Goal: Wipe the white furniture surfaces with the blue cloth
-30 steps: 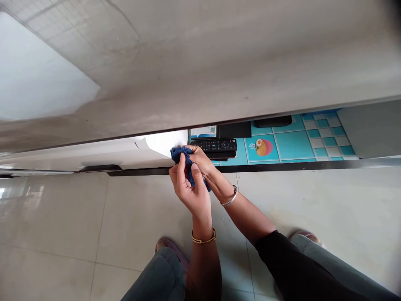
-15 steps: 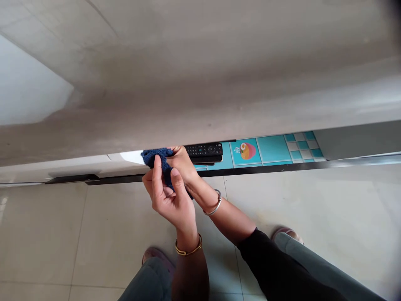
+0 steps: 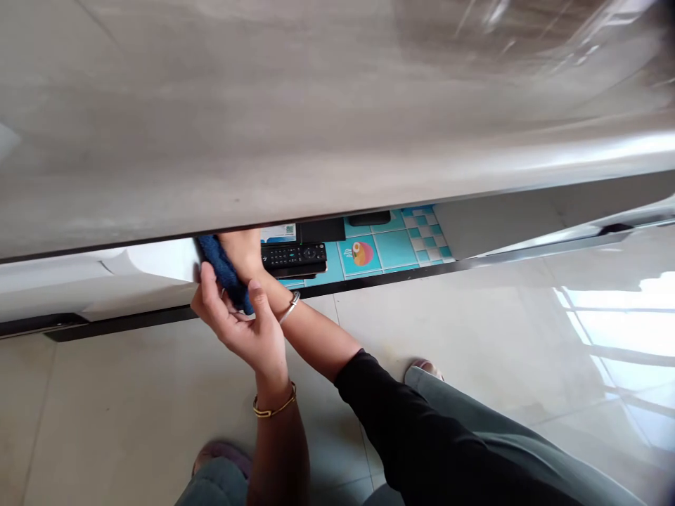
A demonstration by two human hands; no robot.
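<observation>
A dark blue cloth (image 3: 224, 274) is bunched at the front of the compartment. My right hand (image 3: 243, 254), with a silver bangle at the wrist, grips it, and its fingertips are hidden by the cloth and the overhanging top. Just below, my left hand (image 3: 245, 334), wearing a gold bracelet, is turned palm up. Its fingers are loosely curved beside the cloth's lower end and its thumb stands apart, so it is open. A black remote control (image 3: 295, 256) lies right of my right hand, on top of another dark flat item.
A teal patterned liner (image 3: 393, 247) covers the compartment floor, with a printed bowl picture. Behind the remote are a dark flat item (image 3: 321, 230) and a black object (image 3: 369, 218). The glossy top (image 3: 316, 126) overhangs. Tiled floor (image 3: 131, 400) and my feet are below.
The view has shifted right, so both hands appear further left. More of the compartment's inside shows. My right hand has gone slightly deeper under the top with the cloth.
</observation>
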